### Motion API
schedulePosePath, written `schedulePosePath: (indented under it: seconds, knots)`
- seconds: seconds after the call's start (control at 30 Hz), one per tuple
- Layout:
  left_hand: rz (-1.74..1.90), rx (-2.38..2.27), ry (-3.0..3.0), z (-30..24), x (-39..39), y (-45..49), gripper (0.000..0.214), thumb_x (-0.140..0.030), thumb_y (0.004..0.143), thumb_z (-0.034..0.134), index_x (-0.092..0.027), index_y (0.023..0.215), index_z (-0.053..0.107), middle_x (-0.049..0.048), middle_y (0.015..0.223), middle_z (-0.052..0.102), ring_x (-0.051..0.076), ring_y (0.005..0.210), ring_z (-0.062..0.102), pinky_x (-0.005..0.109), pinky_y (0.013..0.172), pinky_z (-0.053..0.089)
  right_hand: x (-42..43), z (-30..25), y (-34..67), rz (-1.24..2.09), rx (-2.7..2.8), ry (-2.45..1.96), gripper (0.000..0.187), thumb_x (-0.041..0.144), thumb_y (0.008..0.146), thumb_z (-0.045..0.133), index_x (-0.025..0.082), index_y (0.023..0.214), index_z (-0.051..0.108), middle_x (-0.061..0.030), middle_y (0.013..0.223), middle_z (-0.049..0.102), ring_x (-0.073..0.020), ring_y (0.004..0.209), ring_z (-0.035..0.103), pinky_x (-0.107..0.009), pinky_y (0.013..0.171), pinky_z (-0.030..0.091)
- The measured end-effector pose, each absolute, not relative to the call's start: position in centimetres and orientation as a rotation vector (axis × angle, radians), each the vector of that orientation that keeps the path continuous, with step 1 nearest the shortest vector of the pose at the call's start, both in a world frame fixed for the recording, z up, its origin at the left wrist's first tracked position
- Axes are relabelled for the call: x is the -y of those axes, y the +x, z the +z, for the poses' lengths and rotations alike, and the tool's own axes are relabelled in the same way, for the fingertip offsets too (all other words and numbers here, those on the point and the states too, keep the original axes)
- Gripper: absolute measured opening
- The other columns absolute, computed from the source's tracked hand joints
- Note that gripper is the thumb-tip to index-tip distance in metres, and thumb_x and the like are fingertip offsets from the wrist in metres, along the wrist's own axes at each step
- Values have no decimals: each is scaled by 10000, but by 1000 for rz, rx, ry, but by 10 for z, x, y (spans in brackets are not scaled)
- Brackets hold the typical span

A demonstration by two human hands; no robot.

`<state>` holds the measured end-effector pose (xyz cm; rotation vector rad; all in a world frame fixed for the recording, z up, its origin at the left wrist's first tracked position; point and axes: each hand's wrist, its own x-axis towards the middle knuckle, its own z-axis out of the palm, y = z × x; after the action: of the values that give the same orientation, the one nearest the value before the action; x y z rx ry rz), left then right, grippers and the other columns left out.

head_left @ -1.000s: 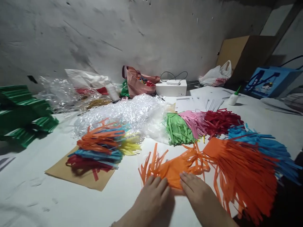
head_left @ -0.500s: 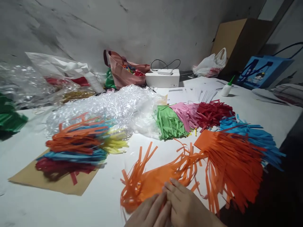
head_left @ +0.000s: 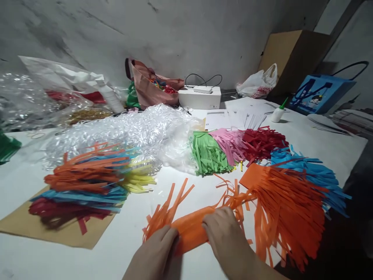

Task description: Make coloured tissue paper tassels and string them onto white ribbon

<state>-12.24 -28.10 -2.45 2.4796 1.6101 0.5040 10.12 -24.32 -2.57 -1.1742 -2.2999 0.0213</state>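
Observation:
A fringed orange tissue paper piece [head_left: 190,230] lies in front of me, its uncut middle band flat and its cut strips spreading out at both ends. My left hand [head_left: 155,249] is curled over the band's left part. At the other side, my right hand [head_left: 225,233] has its fingers bent over the band's right part. Both thumbs are hidden under the hands. To the right fans out a large orange fringe stack [head_left: 291,206], and strips of the worked piece reach over to its left corner.
Green fringe [head_left: 210,153], pink fringe [head_left: 229,144], red fringe [head_left: 264,142] and blue fringe [head_left: 313,171] line the far side. Left, mixed tassels [head_left: 84,177] lie on brown paper [head_left: 72,237]. Behind are shiny white shred [head_left: 140,124], a white box [head_left: 201,98] and a glue bottle [head_left: 278,114].
My hands were close together at the near edge of the orange paper. Now they are apart, left and right, and the uncut band between them shows flatter and narrower.

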Motion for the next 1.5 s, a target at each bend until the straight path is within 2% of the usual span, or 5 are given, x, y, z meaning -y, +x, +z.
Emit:
schedulePosePath:
  seconds: [0.4, 0.6, 0.87, 1.1, 1.5]
  knots:
    - [-151, -1875, 2186, -3, 238, -100, 254, -154, 969, 372, -215, 784, 534, 65, 686, 736, 282, 617, 723, 310, 484, 292, 230, -21, 101, -124, 2199, -1199, 218, 73, 961, 435, 165, 1092, 583, -105, 1035, 656, -271, 984, 582, -467, 971, 340]
    - [-130, -1885, 2188, 3, 237, -101, 268, -133, 965, 387, -212, 774, 557, 49, 646, 714, 250, 571, 690, 304, 481, 301, 243, -20, 100, -114, 2483, -836, 243, 18, 888, 424, 149, 932, 623, -67, 875, 645, -229, 842, 568, -429, 977, 389]
    - [829, -1543, 2941, -1, 275, -93, 186, -189, 970, 468, -191, 994, 652, 59, 996, 738, 271, 976, 604, 472, 999, 338, 247, -11, 95, -2, 2422, -777, 260, 24, 912, 400, 167, 774, 568, -37, 745, 575, -184, 715, 524, -380, 872, 440]
    - [827, -1303, 2892, -29, 291, -98, 305, -101, 985, 384, -189, 800, 610, 12, 721, 629, 196, 727, 523, 407, 898, 354, 264, -26, 103, -134, 2404, -824, 332, -14, 869, 365, 137, 965, 644, -86, 939, 699, -221, 959, 619, -403, 1065, 353]
    - [770, -1254, 2794, -20, 298, -108, 307, -58, 970, 332, -165, 905, 613, 35, 766, 649, 197, 706, 542, 387, 808, 361, 239, 6, 214, -665, 1937, -1780, 395, 113, 848, 452, 105, 1206, 616, -234, 1350, 592, -407, 1199, 586, -760, 1081, 209]
